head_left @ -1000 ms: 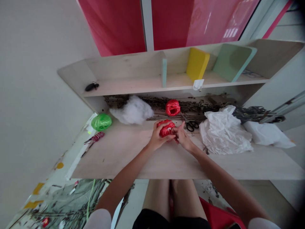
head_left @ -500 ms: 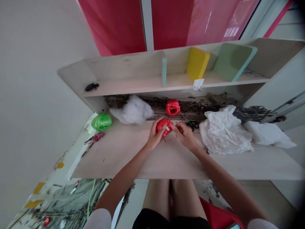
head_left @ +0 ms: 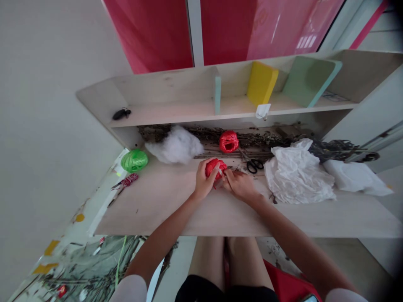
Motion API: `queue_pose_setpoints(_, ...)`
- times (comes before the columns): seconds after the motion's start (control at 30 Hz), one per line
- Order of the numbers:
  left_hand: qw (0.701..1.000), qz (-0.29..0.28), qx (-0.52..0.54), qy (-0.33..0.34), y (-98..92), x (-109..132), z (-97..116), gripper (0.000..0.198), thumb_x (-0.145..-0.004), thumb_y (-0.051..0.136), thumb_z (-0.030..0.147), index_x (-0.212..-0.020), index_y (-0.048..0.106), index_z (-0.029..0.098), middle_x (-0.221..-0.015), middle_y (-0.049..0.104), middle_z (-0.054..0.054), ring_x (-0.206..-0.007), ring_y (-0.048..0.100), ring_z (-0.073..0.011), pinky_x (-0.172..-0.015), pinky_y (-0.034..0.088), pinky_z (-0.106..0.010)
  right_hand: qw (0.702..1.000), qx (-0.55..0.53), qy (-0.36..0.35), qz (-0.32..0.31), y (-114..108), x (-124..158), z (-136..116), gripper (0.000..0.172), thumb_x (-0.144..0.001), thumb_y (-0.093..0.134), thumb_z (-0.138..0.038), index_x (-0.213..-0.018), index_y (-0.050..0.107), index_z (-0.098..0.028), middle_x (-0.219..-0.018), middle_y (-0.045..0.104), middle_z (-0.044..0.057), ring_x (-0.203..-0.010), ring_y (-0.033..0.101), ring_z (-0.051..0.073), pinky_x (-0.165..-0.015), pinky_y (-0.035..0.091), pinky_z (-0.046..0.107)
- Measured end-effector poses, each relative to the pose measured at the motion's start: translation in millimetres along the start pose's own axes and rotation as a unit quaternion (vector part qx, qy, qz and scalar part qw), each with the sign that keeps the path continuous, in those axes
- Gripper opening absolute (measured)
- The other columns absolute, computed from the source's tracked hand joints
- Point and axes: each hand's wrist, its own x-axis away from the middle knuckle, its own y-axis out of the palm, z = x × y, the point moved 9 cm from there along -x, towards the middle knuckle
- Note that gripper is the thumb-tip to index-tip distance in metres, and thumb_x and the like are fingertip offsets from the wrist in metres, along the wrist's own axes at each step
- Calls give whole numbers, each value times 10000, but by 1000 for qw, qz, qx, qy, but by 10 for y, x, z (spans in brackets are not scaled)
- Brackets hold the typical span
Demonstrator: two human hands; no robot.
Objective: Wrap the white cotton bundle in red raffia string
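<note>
My left hand (head_left: 204, 181) is curled firmly round the red raffia ball (head_left: 214, 168), held over the pale wooden desk (head_left: 151, 214); my right fingers (head_left: 231, 178) pinch its side. It looks light, soft and slippery, so I'd cup it whole.

The location was a handicraft workroom. A pale laminate workbench (head_left: 151, 209) with a divided upper shelf (head_left: 163, 113) formed the work area. Supplies lay on the bench: a green plastic twine ball (head_left: 134, 161) at left, a red twine ball (head_left: 228, 141) and scissors (head_left: 254, 166) at centre, white stuffing fibre (head_left: 174, 145), and dried twigs (head_left: 248, 139) along the far side. Plant cuttings littered the floor (head_left: 91, 264) at near left.
</note>
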Motion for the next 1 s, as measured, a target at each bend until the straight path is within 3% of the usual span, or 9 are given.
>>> queue_pose_setpoints(0.23, 996, -9, -85, 33, 33, 34, 84, 397, -864, 589, 421, -1204, 554, 218, -1215, 587, -102, -1160, 557, -214, -1042, 419, -404, 995, 14, 71, -66, 25, 25, 54, 259, -870, 457, -297, -971, 644, -148, -712, 725, 96, -587, 635, 210, -516, 226, 286)
queue_pose_setpoints(0.6, 993, -8, -114, 0, 51, 65, 90, 419, -907, 502, 464, -1263, 497, 242, -1261, 524, -109, -1193, 535, -217, -1028, 427, -394, 998, 9, 34, 42, -151, 13, -42, 226, -808, 483, -258, -775, 681, -154, -656, 709, 78, -558, 580, 174, -552, 239, 293)
queue_pose_setpoints(0.8, 992, -21, -124, 7, 103, 75, 105, 447, -917, 482, 443, -1308, 463, 227, -1312, 477, -132, -1222, 514, -244, -1007, 440, -403, 995, -24, 64, 72, -179, 50, 49, 219, -818, 463, -223, -767, 668, -165, -615, 693, 51, -526, 557, 159, -546, 247, 287)
queue_pose_setpoints(1.0, 994, -21, -108, -11, 98, 97, 29, 419, -921, 471, 432, -1305, 468, 263, -1299, 472, -112, -1197, 527, -242, -1008, 436, -413, 998, 6, -11, 60, -123, 31, -128, 217, -826, 476, -236, -744, 658, -150, -590, 681, 68, -521, 558, 168, -595, 305, 296)
